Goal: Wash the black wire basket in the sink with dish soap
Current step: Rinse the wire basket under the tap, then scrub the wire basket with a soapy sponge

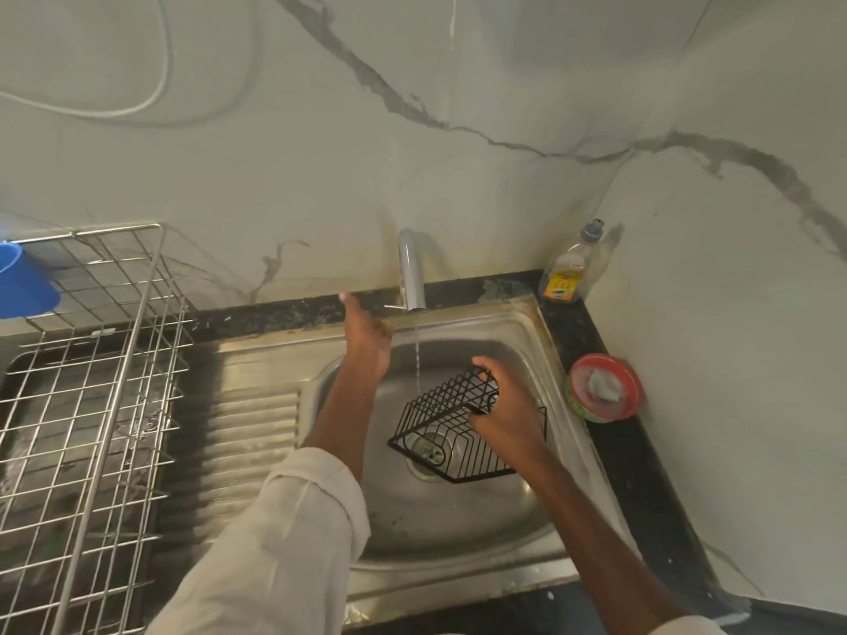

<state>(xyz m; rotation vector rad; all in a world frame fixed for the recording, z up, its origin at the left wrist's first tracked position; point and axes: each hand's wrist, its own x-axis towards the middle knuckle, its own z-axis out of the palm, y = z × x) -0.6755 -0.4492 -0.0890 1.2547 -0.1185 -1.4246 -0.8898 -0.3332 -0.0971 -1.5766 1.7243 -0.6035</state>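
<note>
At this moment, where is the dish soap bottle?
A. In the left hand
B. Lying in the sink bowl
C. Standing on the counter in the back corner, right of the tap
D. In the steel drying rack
C: the dish soap bottle stands upright on the dark counter in the corner, right of the tap, with neither hand touching it.

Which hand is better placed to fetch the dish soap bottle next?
Left, probably. The left hand is free near the faucet, though the dish soap bottle stands on the right; the right hand grips the black wire basket.

Right hand (506,407) grips black wire basket (451,433) over sink (458,520).
</note>
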